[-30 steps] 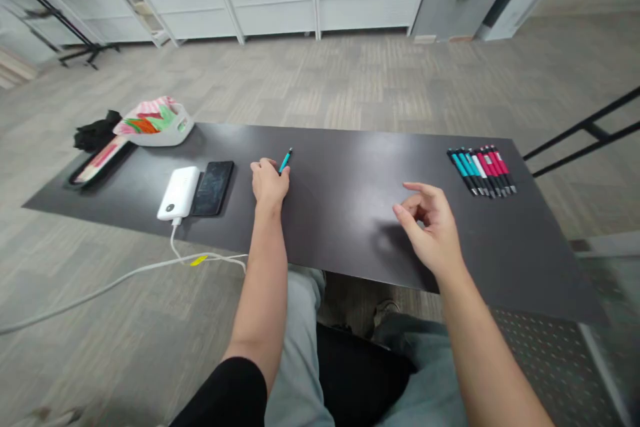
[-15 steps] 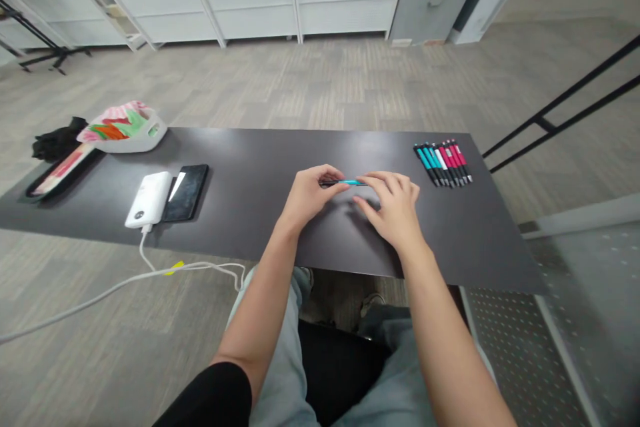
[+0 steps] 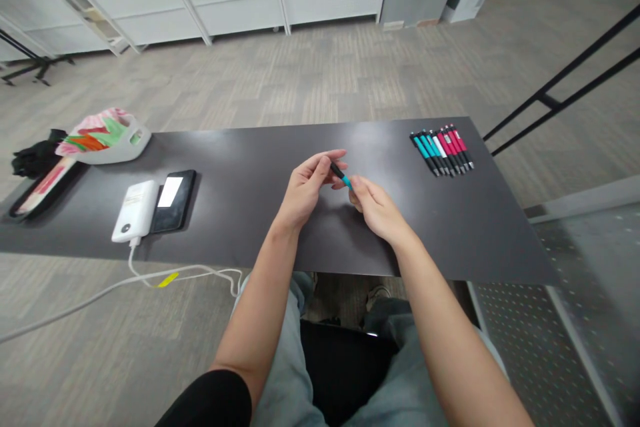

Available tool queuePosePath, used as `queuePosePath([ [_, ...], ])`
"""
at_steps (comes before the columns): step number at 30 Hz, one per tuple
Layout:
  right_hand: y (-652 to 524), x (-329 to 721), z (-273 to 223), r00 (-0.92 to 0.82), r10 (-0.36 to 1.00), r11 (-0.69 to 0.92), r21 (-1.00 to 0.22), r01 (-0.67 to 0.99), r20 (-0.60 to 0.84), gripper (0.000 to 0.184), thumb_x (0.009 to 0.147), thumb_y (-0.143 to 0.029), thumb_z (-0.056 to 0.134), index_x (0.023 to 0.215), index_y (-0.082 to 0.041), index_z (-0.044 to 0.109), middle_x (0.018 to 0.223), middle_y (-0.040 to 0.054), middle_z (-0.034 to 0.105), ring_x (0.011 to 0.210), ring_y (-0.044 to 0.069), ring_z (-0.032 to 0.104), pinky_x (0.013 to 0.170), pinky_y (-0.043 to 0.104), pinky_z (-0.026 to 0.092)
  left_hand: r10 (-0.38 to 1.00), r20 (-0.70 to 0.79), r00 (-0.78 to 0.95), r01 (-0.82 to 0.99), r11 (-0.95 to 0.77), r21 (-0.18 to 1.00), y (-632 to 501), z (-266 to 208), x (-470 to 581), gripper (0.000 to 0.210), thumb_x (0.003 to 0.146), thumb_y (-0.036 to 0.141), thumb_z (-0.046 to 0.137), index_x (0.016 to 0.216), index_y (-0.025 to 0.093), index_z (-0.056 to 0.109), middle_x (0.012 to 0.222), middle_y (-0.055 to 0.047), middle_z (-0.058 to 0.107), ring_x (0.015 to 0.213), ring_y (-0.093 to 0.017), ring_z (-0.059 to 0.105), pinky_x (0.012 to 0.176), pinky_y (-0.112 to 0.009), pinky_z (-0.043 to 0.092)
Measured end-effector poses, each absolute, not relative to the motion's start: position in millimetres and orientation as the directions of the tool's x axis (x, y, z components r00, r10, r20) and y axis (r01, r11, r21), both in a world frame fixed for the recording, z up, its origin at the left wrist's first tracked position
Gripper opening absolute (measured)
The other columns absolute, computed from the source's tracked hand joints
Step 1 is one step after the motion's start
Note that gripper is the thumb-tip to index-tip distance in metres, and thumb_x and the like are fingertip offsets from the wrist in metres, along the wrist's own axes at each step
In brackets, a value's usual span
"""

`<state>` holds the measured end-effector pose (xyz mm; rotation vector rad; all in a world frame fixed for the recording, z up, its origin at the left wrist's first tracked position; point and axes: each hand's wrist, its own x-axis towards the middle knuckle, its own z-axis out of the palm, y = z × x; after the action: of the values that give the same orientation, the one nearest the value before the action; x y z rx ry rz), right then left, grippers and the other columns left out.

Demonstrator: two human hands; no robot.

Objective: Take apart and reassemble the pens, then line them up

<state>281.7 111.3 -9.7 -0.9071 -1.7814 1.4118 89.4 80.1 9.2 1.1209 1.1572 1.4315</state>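
Note:
A black and turquoise pen (image 3: pixel 340 174) is held between my two hands above the dark tabletop. My left hand (image 3: pixel 311 181) pinches its black end between thumb and index finger, the other fingers stretched out behind. The turquoise end runs into my right hand (image 3: pixel 375 205), whose thumb and curled fingers close round it and hide the tip. Further right, a row of pens (image 3: pixel 442 150) lies side by side on the table, with turquoise, white and pink barrels and black grips.
On the dark table (image 3: pixel 240 193) at left lie a white power bank (image 3: pixel 134 211) with a cable (image 3: pixel 95 295) trailing off the front edge, and a black phone (image 3: pixel 175 201). Behind them are a white basket (image 3: pixel 137 140), a long dark case (image 3: pixel 45 190) and a black cloth-like item (image 3: pixel 37 155).
The pen has turned from nearly level to slanting down towards the right. My right hand has rotated and closed round its turquoise end. The view has shifted slightly.

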Motion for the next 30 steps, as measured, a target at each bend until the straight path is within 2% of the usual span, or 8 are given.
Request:
queuePosePath([
  [3,109.8,273.6,-13.3,-0.475,0.874,0.157,-0.984,0.086,0.098,0.059,0.110,-0.088,0.061,0.092,-0.034,0.076,0.071,-0.0002,0.054,0.072,0.026,0.058,0.070,0.040,0.048,0.954,0.142,-0.265,-0.245,-0.209,0.947,87.5,-4.8,100.6,0.050,0.095,0.083,0.091,0.108,0.035,0.092,0.108,-0.004,0.089,0.075,-0.019,0.069,0.074,-0.037,0.064],
  [7,110.0,270.3,-15.8,-0.362,0.919,0.211,-0.970,0.116,0.157,0.042,0.107,-0.073,0.075,0.094,-0.033,0.076,0.080,0.0021,0.068,0.077,0.028,0.064,0.078,0.042,0.050,0.905,0.181,-0.385,-0.285,-0.303,0.909,95.6,-19.1,113.7,0.042,0.093,0.078,0.097,0.097,0.036,0.093,0.106,-0.001,0.089,0.077,-0.016,0.069,0.077,-0.032,0.063],
  [11,112.0,270.5,-17.3,-0.284,0.925,0.306,-0.939,0.160,0.253,0.019,0.105,-0.053,0.079,0.102,-0.034,0.076,0.100,0.0063,0.081,0.091,0.032,0.073,0.088,0.046,0.056,0.902,0.167,-0.399,-0.323,-0.309,0.895,96.5,-20.6,116.9,0.037,0.093,0.073,0.100,0.097,0.037,0.094,0.105,0.000,0.089,0.076,-0.015,0.072,0.081,-0.031,0.066],
  [13,113.2,270.0,-18.2,-0.273,0.912,0.365,-0.911,0.190,0.308,0.018,0.107,-0.051,0.076,0.101,-0.034,0.074,0.107,0.0087,0.082,0.099,0.034,0.075,0.093,0.049,0.058,0.908,0.141,-0.394,-0.357,-0.292,0.887,95.5,-18.4,116.3,0.035,0.090,0.072,0.103,0.097,0.038,0.096,0.105,0.000,0.089,0.076,-0.014,0.072,0.081,-0.030,0.066],
  [17,114.9,271.0,-18.9,-0.320,0.892,0.397,-0.892,0.217,0.319,0.033,0.114,-0.059,0.063,0.094,-0.034,0.071,0.102,0.0098,0.080,0.099,0.035,0.075,0.097,0.052,0.059,0.923,0.112,-0.367,-0.367,-0.254,0.895,93.8,-13.6,113.0,0.032,0.089,0.068,0.105,0.098,0.039,0.097,0.106,-0.001,0.090,0.075,-0.014,0.074,0.081,-0.031,0.067],
  [22,117.5,278.1,-14.9,-0.326,0.911,0.336,-0.914,0.226,0.254,0.021,0.106,-0.056,0.078,0.107,-0.036,0.073,0.090,0.0027,0.076,0.081,0.030,0.069,0.082,0.045,0.057,0.929,0.066,-0.365,-0.327,-0.194,0.925,91.7,-10.2,106.9,0.026,0.090,0.062,0.105,0.097,0.038,0.098,0.107,-0.001,0.089,0.078,-0.013,0.074,0.086,-0.030,0.066],
  [25,119.2,280.4,-12.9,-0.361,0.895,0.355,-0.908,0.222,0.262,0.032,0.112,-0.062,0.068,0.096,-0.035,0.073,0.095,0.0061,0.079,0.092,0.032,0.074,0.088,0.047,0.058,0.929,0.052,-0.366,-0.299,-0.170,0.939,90.1,-8.7,107.1,0.020,0.092,0.057,0.104,0.097,0.038,0.098,0.102,0.000,0.086,0.076,-0.013,0.072,0.085,-0.029,0.064],
  [30,118.2,285.7,-11.4,-0.345,0.904,0.347,-0.906,0.244,0.254,0.015,0.102,-0.045,0.082,0.108,-0.037,0.072,0.095,0.0028,0.079,0.082,0.029,0.070,0.085,0.046,0.059,0.918,0.040,-0.395,-0.231,-0.142,0.963,88.7,-7.4,106.6,0.007,0.103,0.044,0.094,0.100,0.039,0.097,0.089,0.000,0.081,0.076,-0.016,0.069,0.082,-0.030,0.061],
])
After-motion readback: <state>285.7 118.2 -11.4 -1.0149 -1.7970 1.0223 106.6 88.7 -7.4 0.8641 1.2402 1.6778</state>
